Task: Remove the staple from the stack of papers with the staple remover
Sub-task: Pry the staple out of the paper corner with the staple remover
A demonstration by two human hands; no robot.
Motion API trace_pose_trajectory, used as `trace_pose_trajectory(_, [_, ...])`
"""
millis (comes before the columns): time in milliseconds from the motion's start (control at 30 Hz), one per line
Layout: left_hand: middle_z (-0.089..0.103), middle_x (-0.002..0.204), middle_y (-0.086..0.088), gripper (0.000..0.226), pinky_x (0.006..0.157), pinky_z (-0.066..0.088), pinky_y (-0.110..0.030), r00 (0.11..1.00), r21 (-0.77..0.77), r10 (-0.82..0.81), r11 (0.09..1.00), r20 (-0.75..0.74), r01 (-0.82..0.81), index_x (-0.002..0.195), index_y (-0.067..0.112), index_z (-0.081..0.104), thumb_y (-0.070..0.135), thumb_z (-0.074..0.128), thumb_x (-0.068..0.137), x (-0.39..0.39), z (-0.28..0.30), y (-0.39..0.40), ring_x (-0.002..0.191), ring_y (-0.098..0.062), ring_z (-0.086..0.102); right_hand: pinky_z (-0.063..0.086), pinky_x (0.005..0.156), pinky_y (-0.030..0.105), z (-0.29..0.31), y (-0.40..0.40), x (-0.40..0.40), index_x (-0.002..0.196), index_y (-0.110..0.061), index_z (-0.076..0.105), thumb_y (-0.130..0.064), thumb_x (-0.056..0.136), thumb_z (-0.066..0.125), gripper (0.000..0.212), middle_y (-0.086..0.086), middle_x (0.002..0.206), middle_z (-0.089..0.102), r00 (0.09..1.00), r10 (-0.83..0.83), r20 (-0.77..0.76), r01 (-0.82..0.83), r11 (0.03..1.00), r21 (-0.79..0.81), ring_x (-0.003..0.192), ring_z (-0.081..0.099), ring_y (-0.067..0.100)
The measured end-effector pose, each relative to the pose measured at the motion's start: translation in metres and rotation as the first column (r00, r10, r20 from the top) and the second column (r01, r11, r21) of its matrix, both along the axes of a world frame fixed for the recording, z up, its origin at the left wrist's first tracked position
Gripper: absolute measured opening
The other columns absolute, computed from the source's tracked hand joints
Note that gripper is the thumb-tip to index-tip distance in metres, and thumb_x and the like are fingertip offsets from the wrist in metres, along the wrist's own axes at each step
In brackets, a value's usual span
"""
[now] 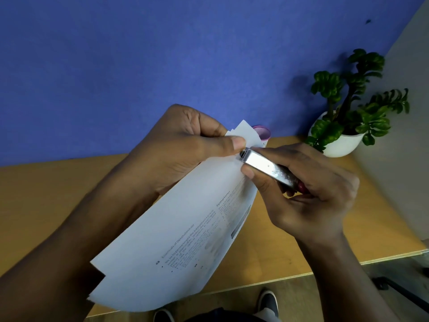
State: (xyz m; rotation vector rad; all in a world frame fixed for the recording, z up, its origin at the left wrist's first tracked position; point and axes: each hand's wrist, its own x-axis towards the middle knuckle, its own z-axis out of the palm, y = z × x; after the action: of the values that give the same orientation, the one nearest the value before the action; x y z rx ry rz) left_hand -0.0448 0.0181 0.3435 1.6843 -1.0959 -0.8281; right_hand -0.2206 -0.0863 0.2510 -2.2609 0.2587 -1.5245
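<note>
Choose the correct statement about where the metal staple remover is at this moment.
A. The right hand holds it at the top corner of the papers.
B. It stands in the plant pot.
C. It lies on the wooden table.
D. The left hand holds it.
A: the right hand grips the staple remover, its tip against the top corner of the papers, which the left hand pinches.

Wooden table [348,228] against a blue wall.
On it: white pot with green plant [343,140] at far right corner, pink-rimmed container [263,133] just left, mostly hidden.
</note>
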Motion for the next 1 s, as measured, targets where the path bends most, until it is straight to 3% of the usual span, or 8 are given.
trace_pose_trajectory(67, [0.076,0.083,-0.022,0.027,0.066,0.058,-0.043,1.000,0.017,-0.002,1.000,-0.007,0.002,0.082,0.000,0.078,0.026,0.074,0.085,-0.001,-0.001,0.000,0.077,-0.044,0.073,0.043,0.082,0.006,0.000,0.000,0.000,0.104,0.004,0.079,-0.003,0.083,0.086,0.023,0.000,0.100,0.074,1.000,-0.003,-0.008,0.003,1.000,0.002,0.091,0.058,-0.015])
trace_pose_trajectory(233, [0.077,0.077,-0.014,0.022,0.057,0.057,-0.028,0.998,0.038,-0.017,0.999,-0.058,0.019,0.076,0.006,0.078,0.027,0.073,0.083,0.000,-0.004,-0.001,0.063,-0.023,0.074,0.044,0.077,0.007,-0.002,0.002,-0.001,0.103,0.002,0.079,-0.002,0.082,0.086,0.022,-0.005,0.097,0.073,1.000,-0.010,-0.016,0.011,0.999,0.052,0.084,0.061,-0.011])
trace_pose_trajectory(333, [0.077,0.077,-0.013,0.023,0.059,0.057,-0.029,0.995,0.034,-0.020,0.999,-0.097,0.023,0.081,0.002,0.077,0.024,0.073,0.085,0.000,-0.005,-0.002,0.064,-0.023,0.073,0.047,0.076,0.013,0.000,0.005,0.001,0.105,-0.006,0.077,-0.004,0.084,0.085,0.023,-0.009,0.099,0.072,1.000,0.006,0.014,-0.007,0.995,0.095,0.081,0.067,-0.002])
trace_pose_trajectory(433, [0.077,0.074,-0.008,0.019,0.058,0.059,-0.028,0.983,0.020,-0.014,1.000,-0.181,0.018,0.079,0.003,0.077,0.020,0.071,0.087,0.001,-0.005,-0.002,0.062,-0.021,0.073,0.045,0.075,0.012,0.001,0.006,0.002,0.105,-0.010,0.075,-0.004,0.084,0.085,0.024,-0.013,0.096,0.071,0.999,0.018,0.032,-0.022,0.992,0.127,0.080,0.064,-0.007])
trace_pose_trajectory(567, [0.077,0.074,-0.012,0.019,0.060,0.060,-0.032,0.965,-0.011,0.007,1.000,-0.262,-0.010,0.072,0.007,0.078,0.026,0.074,0.074,0.001,-0.003,-0.002,0.062,-0.023,0.072,0.045,0.075,0.010,-0.001,0.004,-0.001,0.103,-0.002,0.078,-0.003,0.082,0.086,0.022,-0.008,0.094,0.072,1.000,0.012,0.014,-0.014,0.993,0.120,0.081,0.063,-0.007])
trace_pose_trajectory(633, [0.077,0.076,-0.013,0.017,0.061,0.059,-0.032,0.961,-0.008,0.009,1.000,-0.278,-0.012,0.075,0.007,0.078,0.022,0.074,0.080,0.003,-0.003,-0.002,0.063,-0.024,0.072,0.045,0.077,0.009,-0.001,0.003,-0.002,0.104,0.002,0.078,-0.002,0.081,0.087,0.025,-0.004,0.096,0.073,1.000,-0.008,0.015,0.006,0.996,0.089,0.085,0.062,-0.011])
trace_pose_trajectory(833, [0.077,0.082,-0.020,0.022,0.065,0.060,-0.034,0.976,-0.042,0.004,0.999,-0.219,-0.013,0.081,-0.003,0.075,0.018,0.072,0.087,0.002,0.002,-0.004,0.066,-0.026,0.073,0.049,0.082,0.011,0.001,0.002,-0.004,0.107,0.002,0.077,-0.003,0.081,0.088,0.029,0.001,0.105,0.075,0.996,-0.077,0.045,0.078,0.997,-0.003,0.093,0.067,-0.004])
trace_pose_trajectory(1000, [0.078,0.074,-0.006,0.016,0.053,0.056,-0.023,0.991,-0.036,-0.033,0.999,-0.128,0.029,0.080,0.007,0.077,0.020,0.072,0.086,-0.001,0.007,-0.003,0.060,-0.016,0.074,0.050,0.083,0.013,0.003,0.002,-0.004,0.107,0.004,0.078,-0.002,0.083,0.088,0.027,0.006,0.105,0.078,0.994,-0.100,0.052,0.102,0.994,-0.048,0.092,0.071,0.006])
